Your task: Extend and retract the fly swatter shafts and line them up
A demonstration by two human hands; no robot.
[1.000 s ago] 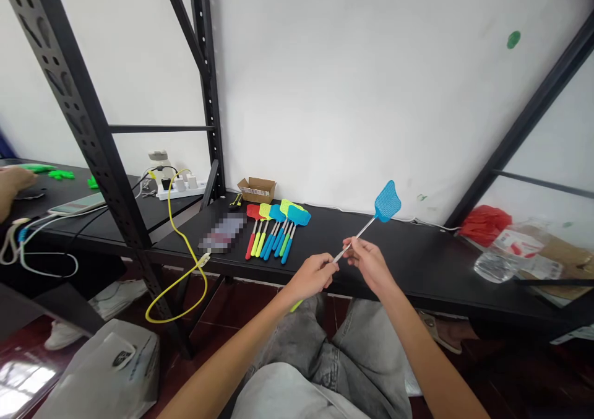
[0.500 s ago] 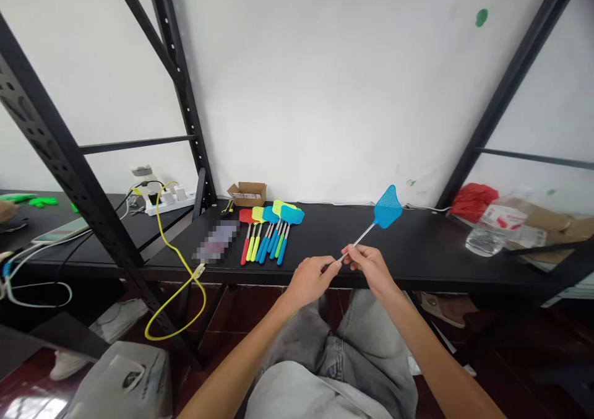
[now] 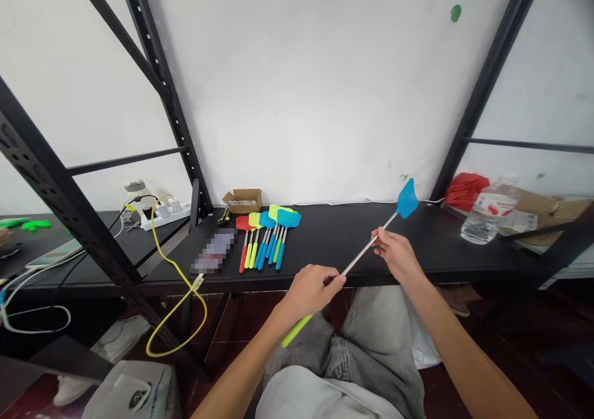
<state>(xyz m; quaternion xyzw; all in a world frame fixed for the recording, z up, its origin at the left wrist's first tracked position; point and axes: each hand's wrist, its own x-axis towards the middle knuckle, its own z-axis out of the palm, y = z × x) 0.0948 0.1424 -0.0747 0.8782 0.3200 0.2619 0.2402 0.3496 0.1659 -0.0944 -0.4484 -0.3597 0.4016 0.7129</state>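
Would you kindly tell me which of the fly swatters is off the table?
The swatter with a blue head and lime-green handle, held by the left hand and the right hand; the other swatters lie on the black table.

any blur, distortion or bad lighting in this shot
Head view: the black posts splay outward, probably wide-angle distortion; head view: pixelation hides the flat item on the table; head view: the white wall is bright, while the space below the table is very dark; head view: the blue swatter head shows little mesh detail.
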